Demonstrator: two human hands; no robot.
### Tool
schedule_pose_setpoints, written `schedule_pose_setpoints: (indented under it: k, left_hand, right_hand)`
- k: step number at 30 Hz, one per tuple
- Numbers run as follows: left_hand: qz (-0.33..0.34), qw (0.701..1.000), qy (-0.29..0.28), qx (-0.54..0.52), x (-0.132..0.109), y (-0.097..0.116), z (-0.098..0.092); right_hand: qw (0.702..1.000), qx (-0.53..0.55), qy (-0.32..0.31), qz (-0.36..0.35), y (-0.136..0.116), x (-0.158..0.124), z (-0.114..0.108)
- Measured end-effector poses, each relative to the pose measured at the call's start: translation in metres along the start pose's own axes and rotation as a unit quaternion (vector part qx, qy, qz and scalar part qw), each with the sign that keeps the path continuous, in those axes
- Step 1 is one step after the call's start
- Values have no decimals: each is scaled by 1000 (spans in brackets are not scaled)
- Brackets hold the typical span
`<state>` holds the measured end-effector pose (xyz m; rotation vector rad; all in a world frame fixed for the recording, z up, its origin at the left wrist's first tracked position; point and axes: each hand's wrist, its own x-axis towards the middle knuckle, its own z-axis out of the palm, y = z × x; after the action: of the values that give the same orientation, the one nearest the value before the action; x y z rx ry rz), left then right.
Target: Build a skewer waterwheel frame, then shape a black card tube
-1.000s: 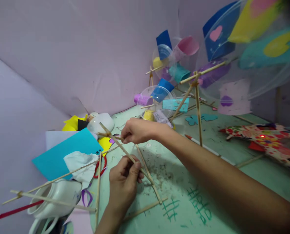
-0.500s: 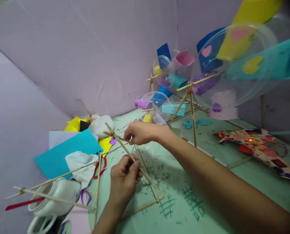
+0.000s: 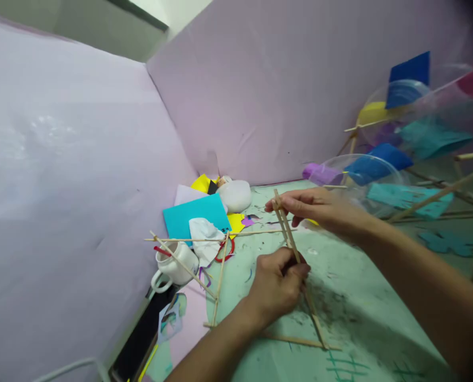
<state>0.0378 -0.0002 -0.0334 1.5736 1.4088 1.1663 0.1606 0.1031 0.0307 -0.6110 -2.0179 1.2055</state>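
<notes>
A single camera sits on the person's head, facing forward and down, close over the green table (image 3: 363,313). The left hand (image 3: 278,281) and right hand (image 3: 316,209) reach in from the near edge; a lilac wall (image 3: 240,95) stands far and left.

Soft, even light covers the green tabletop (image 3: 379,339), with a faint shadow under the right forearm (image 3: 427,281). The left hand (image 3: 278,281) is sharp at centre. Paper vanes (image 3: 427,138) at right smear into blur, and the lilac walls (image 3: 61,159) bend outward.
</notes>
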Motion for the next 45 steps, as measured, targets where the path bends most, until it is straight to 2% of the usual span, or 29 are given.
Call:
schedule_pose_setpoints:
  k: [5, 14, 21, 29, 36, 40, 42, 45]
  left_hand:
    - [3, 1000, -11, 9, -2, 4, -1]
    - [9, 1000, -8, 18, -1, 7, -2]
    - [9, 1000, -9, 25, 2, 0, 0]
    - [-2, 999, -14, 29, 2, 0, 1]
    - [16, 999, -9, 35, 2, -2, 2]
    - [28, 998, -15, 46, 1, -3, -1]
    - [87, 993, 38, 74, 0, 1, -9]
    - [175, 953, 217, 121, 0, 15, -26]
  right_hand:
    - [999, -35, 16, -25, -2, -3, 8]
    - [999, 18, -14, -44, 0, -4, 9]
    - [993, 75, -77, -52, -1, -5, 0]
    - [993, 89, 3, -72, -8, -2, 14]
    - [991, 82, -72, -82, 1, -2, 10]
    - [987, 106, -65, -98, 0, -5, 9]
    - [978, 176, -28, -112, -6, -6, 7]
    - [944, 309, -5, -113, -17, -11, 5]
